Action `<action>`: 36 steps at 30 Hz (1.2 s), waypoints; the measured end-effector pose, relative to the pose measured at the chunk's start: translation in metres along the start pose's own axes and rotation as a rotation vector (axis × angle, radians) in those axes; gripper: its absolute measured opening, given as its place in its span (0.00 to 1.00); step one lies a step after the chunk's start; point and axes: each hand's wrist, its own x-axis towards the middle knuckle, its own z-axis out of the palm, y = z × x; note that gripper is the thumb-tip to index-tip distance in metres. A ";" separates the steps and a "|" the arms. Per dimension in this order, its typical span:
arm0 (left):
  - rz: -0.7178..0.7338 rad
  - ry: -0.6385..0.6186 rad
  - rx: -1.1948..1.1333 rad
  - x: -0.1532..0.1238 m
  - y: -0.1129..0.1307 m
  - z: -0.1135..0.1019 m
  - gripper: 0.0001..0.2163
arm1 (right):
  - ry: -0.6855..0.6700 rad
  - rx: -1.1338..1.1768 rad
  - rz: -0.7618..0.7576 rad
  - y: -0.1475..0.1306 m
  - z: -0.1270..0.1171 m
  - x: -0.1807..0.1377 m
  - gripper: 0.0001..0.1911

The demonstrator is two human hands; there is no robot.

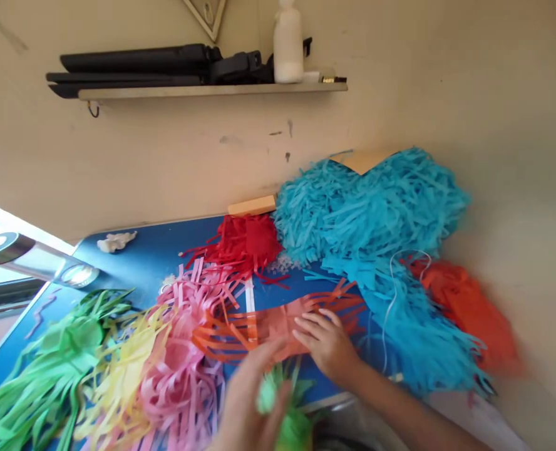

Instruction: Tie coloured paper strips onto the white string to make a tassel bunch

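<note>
A strip of orange tissue paper [278, 326], fringed at both ends, lies across the front middle of the table. My right hand [329, 347] rests on its right half with the fingers stretched out flat. Nearer to me, my left hand [252, 401] is raised in front of the strip's lower edge, blurred, with fingers and thumb apart and nothing visible between them. Below the strip, partly behind my left hand, is some green fringed paper [294, 426]. Pink fringed paper [179, 357] lies left of the orange strip, with red fringed paper [254, 241] behind it.
Yellow [128, 376] and green fringed bundles [66, 351] cover the left side. A large turquoise fringed pile [372, 207] stands against the wall, with folded orange-red paper [470, 313] beside it. A shelf [212, 91] holds a white bottle [288, 47]. A metallic cylinder [38, 257] is at left.
</note>
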 end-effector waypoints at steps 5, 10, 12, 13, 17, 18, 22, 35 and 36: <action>0.070 -0.610 0.454 0.022 -0.005 0.055 0.35 | 0.023 0.018 0.086 -0.005 -0.009 0.001 0.15; -0.041 -0.551 0.838 0.027 -0.059 -0.017 0.29 | 0.096 0.046 0.106 0.002 -0.016 -0.004 0.16; -0.109 -0.447 0.970 0.024 -0.068 -0.050 0.27 | 0.094 0.058 0.121 0.003 -0.016 -0.005 0.16; -0.137 -0.368 1.020 0.022 -0.066 -0.060 0.25 | 0.090 0.060 0.128 0.003 -0.016 -0.005 0.16; 0.074 -0.268 0.837 0.016 -0.031 -0.044 0.26 | 0.069 0.070 0.104 0.000 -0.014 -0.003 0.15; 0.195 -0.365 0.704 0.017 -0.021 -0.028 0.27 | 0.054 0.073 0.089 0.000 -0.014 -0.003 0.15; 0.203 -0.538 0.498 0.031 -0.017 0.028 0.20 | -0.082 0.103 0.087 0.008 -0.016 -0.007 0.15; 0.001 -0.472 0.546 0.068 -0.053 0.043 0.12 | -0.258 -0.086 0.495 0.016 -0.021 0.021 0.10; -0.016 -0.468 0.566 0.070 -0.053 0.046 0.13 | -0.273 -0.107 0.501 0.017 -0.021 0.024 0.10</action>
